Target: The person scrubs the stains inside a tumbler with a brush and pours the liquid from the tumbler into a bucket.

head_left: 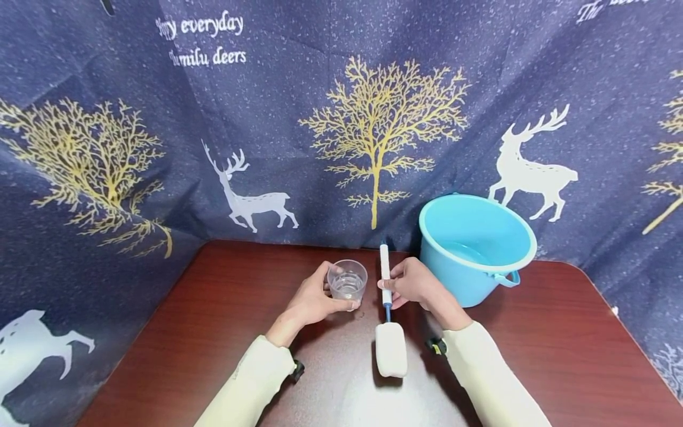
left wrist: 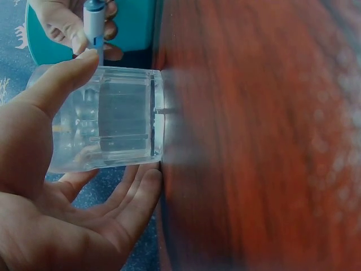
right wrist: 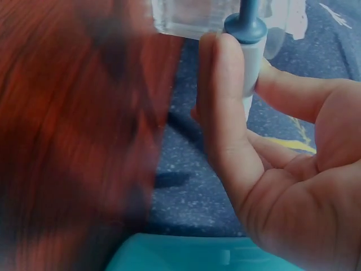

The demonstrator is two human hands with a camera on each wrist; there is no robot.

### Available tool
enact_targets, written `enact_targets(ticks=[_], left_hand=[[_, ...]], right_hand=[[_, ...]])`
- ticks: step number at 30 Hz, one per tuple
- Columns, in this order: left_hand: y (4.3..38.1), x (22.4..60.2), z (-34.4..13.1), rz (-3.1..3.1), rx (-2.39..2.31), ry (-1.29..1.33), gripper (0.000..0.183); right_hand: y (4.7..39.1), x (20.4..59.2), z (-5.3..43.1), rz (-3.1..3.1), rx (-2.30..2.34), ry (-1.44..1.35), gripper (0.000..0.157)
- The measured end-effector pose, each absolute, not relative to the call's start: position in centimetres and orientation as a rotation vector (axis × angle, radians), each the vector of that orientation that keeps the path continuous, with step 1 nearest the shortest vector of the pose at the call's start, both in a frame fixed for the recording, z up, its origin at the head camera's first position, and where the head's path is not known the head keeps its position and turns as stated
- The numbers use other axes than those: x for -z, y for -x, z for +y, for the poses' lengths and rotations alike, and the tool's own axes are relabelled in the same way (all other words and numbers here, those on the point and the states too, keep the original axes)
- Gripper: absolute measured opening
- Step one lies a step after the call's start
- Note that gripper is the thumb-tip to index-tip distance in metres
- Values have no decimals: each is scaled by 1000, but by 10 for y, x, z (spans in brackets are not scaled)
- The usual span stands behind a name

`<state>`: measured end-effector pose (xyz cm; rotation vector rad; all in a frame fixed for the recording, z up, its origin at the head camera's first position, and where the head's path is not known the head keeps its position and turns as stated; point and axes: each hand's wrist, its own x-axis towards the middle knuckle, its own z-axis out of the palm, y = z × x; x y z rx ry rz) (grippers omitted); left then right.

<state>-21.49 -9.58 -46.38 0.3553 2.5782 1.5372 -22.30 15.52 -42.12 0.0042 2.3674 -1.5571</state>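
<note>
My left hand [head_left: 312, 301] holds a clear plastic cup [head_left: 348, 289] with clear liquid in it, thumb on the near side and fingers round the far side. In the left wrist view the cup's base [left wrist: 158, 116] is right at the tabletop. Just right of it, my right hand [head_left: 415, 281] pinches the white handle of a sponge cup brush [head_left: 385, 264] between thumb and fingers. The brush's white sponge head [head_left: 391, 350] points toward me, past a short blue neck [head_left: 388, 312]. In the right wrist view a blue collar [right wrist: 246, 29] shows above the fingertips.
A light blue bucket [head_left: 469, 290] with its handle hanging down stands at the back right, close beside my right hand. The dark red wooden table [head_left: 240, 279] ends at a blue cloth backdrop [head_left: 331, 196] printed with deer and trees.
</note>
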Motion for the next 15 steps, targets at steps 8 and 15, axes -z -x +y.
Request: enact_targets(ticks=[8, 15], left_hand=[[216, 464, -95, 2598, -1519, -371, 72], [217, 465, -96, 2614, -1499, -366, 73]], right_hand=[[225, 429, 154, 2379, 1520, -40, 30], [229, 438, 156, 2381, 1496, -38, 19]])
